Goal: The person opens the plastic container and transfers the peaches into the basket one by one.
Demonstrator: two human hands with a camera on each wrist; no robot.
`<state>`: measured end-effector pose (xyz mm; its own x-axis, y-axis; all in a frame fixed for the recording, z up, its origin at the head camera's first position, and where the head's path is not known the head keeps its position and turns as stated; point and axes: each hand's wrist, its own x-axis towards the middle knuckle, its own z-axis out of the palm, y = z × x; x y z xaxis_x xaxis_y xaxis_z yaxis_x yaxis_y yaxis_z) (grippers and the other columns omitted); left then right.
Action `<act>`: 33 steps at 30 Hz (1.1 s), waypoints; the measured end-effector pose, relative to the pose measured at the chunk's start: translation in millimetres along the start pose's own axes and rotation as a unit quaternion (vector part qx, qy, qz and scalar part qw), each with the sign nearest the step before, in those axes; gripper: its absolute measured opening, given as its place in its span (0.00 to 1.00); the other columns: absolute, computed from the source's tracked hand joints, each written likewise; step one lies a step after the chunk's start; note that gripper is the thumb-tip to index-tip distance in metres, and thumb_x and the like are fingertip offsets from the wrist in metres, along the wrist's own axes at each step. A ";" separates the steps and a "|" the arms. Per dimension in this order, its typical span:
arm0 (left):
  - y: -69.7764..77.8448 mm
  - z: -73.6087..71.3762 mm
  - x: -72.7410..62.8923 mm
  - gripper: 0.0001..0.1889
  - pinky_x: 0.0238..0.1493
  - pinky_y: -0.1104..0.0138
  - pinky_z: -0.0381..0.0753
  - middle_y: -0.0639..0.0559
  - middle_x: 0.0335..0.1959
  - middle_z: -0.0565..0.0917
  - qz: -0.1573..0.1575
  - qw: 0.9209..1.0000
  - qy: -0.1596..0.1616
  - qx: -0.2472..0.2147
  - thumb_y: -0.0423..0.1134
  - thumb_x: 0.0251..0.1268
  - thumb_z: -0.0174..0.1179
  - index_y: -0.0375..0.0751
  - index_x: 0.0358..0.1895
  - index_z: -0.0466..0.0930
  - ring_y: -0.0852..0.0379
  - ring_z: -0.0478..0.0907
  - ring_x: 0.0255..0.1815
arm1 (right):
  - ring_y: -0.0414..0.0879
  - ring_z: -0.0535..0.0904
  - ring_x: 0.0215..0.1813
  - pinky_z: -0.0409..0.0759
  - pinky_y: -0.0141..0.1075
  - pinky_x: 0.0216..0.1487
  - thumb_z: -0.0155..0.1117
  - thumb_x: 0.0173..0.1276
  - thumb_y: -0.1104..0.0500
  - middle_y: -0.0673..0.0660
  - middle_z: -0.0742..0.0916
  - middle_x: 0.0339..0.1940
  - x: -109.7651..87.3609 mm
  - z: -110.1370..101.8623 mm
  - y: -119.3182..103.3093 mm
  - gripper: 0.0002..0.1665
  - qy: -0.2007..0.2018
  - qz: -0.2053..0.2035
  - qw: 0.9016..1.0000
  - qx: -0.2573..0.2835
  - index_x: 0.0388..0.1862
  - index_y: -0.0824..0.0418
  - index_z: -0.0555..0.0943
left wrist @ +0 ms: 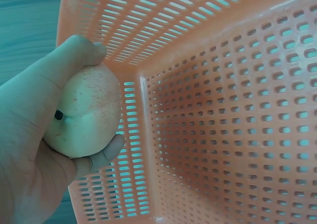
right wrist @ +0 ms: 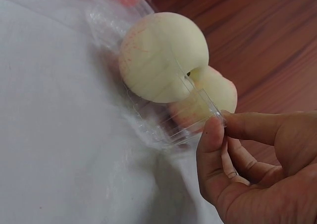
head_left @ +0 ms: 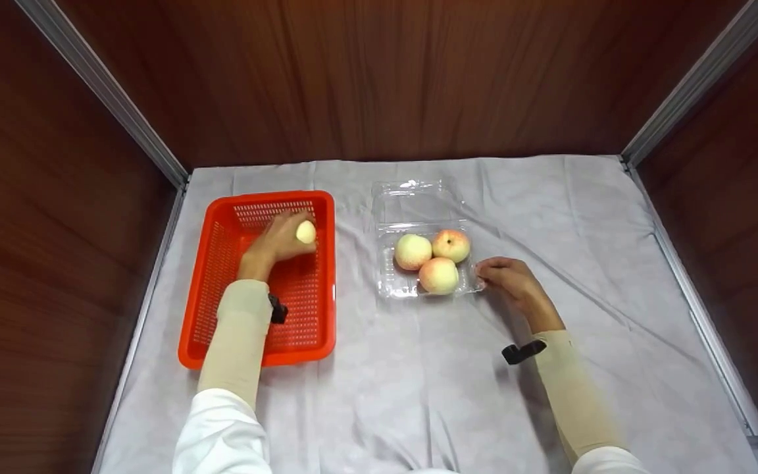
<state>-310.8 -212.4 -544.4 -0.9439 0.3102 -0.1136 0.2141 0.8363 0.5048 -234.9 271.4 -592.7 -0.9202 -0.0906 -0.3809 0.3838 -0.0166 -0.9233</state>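
Note:
My left hand (head_left: 281,238) grips a pale yellow peach (left wrist: 89,112), thumb on one side and fingers curled round the other. Hand and peach are over the far right part of the red perforated basket (head_left: 191,329). Right of the basket lies a clear plastic clamshell box (head_left: 392,289), its lid (head_left: 408,201) folded back. Three peaches with a pink blush sit in it: one at left (head_left: 412,252), one at back right (head_left: 451,245), one in front (head_left: 439,275). Thumb and forefinger of my right hand (head_left: 510,280) pinch the box's right edge.
A grey cloth (head_left: 405,368) with creases covers the table. Dark wood panels (head_left: 405,79) close in the back and both sides, with metal strips (head_left: 109,92) at the corners. Inside the basket, only the mesh floor shows around my left hand.

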 end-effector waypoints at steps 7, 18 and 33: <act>-1.7 6.4 -0.8 0.28 0.56 0.45 0.80 0.35 0.53 0.79 0.009 1.000 0.005 -0.004 0.42 0.58 0.71 0.40 0.64 0.80 0.41 0.75 0.51 | 0.36 0.82 0.30 0.83 0.26 0.37 0.64 0.73 0.70 0.47 0.87 0.27 -0.4 1.5 -1.2 0.05 0.003 -0.002 1.000 -0.007 0.44 0.70 0.85; -5.5 16.3 -0.7 0.29 0.57 0.46 0.80 0.34 0.54 0.80 0.005 1.000 0.003 -0.002 0.40 0.57 0.70 0.39 0.65 0.79 0.39 0.76 0.51 | 0.36 0.83 0.33 0.84 0.26 0.39 0.63 0.74 0.70 0.47 0.87 0.30 0.6 2.9 -0.6 0.08 0.007 0.012 1.000 -0.015 0.48 0.73 0.84; -6.6 25.8 -1.5 0.29 0.59 0.45 0.79 0.34 0.55 0.77 -0.020 1.000 -0.015 0.002 0.41 0.59 0.72 0.42 0.65 0.78 0.39 0.74 0.54 | 0.35 0.83 0.34 0.84 0.26 0.41 0.63 0.74 0.69 0.46 0.87 0.30 4.1 -1.5 1.8 0.08 0.007 0.016 0.999 -0.028 0.48 0.71 0.84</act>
<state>-304.3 -206.8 -569.6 -0.9437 0.2896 -0.1598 0.1768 0.8500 0.4962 -238.2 272.6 -596.0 -0.9083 -0.0767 -0.4113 0.4092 0.0420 -0.9115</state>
